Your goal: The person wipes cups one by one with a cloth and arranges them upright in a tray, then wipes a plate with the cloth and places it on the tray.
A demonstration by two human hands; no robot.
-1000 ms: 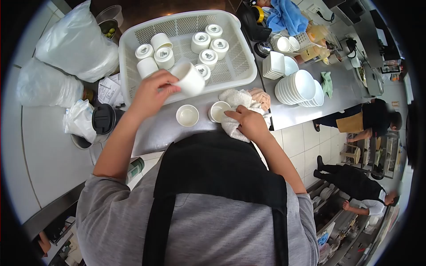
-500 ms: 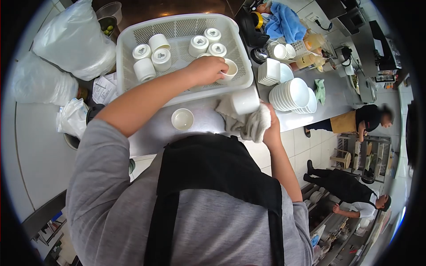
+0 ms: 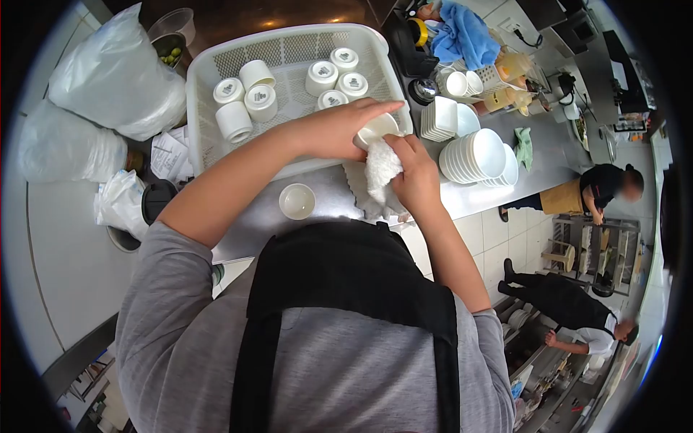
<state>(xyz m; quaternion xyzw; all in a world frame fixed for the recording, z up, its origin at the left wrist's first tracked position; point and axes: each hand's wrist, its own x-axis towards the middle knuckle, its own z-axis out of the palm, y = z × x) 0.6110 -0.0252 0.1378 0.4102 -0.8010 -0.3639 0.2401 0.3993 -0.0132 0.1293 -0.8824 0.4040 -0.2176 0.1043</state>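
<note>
Hands meet over the near right corner of a white plastic basket (image 3: 285, 167), seen from above by a wide, round-edged camera. The left hand (image 3: 333, 131) grasps a white china cup (image 3: 375, 128) with its mouth toward the right hand (image 3: 417, 169), which clutches a bunched white cloth (image 3: 382, 164) at the cup's rim. The fingers and cloth cover much of this cup, so its base and most of its inside are hidden. Greyish fabric (image 3: 363, 193) hangs below (whether it is the same cloth, I cannot tell). The left forearm crosses the basket's near rim, and one upturned cup behind the wrist is partly covered. A dark-lidded tumbler (image 3: 156, 200) at the left is partly hidden too.

The metal tabletop (image 3: 253, 229) ends just in front of the black apron (image 3: 339, 267). Its bare strip between basket and apron bears a lone white cup (image 3: 297, 201), mouth up, with room around it.

Inside the basket, four cups (image 3: 260, 102) cluster at the left, some upside down and some tipped; four upturned cups (image 3: 321, 77) stand at the right, with open mesh floor between the groups. Past the basket's right side are stacked square dishes (image 3: 437, 119) and nested round bowls (image 3: 469, 157). At the far left, a container of small green fruit (image 3: 170, 55) sits behind a bulging plastic bag (image 3: 115, 79).
</note>
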